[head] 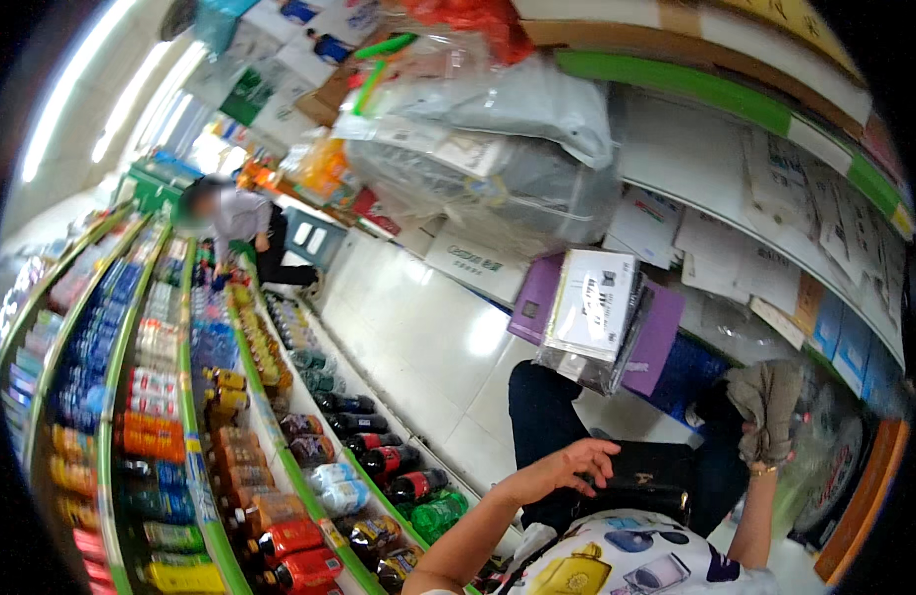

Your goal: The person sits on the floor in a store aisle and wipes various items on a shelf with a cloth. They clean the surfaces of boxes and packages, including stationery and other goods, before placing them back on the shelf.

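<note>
My right hand (758,440), mostly covered by a bunched grey-brown cloth (763,405), grips that cloth at the right, before the lower shelf. My left hand (583,467) hovers over my lap with fingers apart and nothing in it. Just beside its fingertips is a black bag (647,476) on my lap. Ahead of my knees, flat plastic-wrapped packages (590,301) with white labels lie stacked on purple packs (660,335). Whether my left hand touches the bag, I cannot tell.
Shelves of bottled drinks (302,439) run along the left. On the right stands a shelf with a green edge strip (673,85), holding flat packs. A large plastic-wrapped bundle (488,171) sits above a white carton (465,256). Farther off, a person (242,223) crouches by the drinks.
</note>
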`<state>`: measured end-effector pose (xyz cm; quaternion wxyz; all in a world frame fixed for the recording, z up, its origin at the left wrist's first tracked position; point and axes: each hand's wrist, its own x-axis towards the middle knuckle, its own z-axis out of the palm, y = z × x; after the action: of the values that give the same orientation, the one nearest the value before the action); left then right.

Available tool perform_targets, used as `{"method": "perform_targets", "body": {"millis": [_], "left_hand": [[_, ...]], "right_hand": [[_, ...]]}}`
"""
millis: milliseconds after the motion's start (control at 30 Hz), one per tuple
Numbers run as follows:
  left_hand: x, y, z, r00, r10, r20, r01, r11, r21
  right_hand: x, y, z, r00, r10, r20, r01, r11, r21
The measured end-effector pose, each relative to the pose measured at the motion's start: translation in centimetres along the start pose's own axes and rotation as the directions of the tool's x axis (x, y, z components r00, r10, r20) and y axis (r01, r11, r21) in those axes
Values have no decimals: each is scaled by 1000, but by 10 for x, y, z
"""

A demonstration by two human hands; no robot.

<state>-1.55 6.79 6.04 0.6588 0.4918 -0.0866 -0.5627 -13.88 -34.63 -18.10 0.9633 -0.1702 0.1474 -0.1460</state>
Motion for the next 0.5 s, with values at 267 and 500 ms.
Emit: {"method": "perform_targets", "body": {"millis": [267,500], "left_hand": [[-30,-13,-3,927,292,-237,-353,893,-280],[10,-2,9,900,287,-328,-364,908,-206]], "right_hand": [[16,10,-50,997,-17,73,22,997,-75],[30,-11,-105,993,-114,37,120,965,-232]]}}
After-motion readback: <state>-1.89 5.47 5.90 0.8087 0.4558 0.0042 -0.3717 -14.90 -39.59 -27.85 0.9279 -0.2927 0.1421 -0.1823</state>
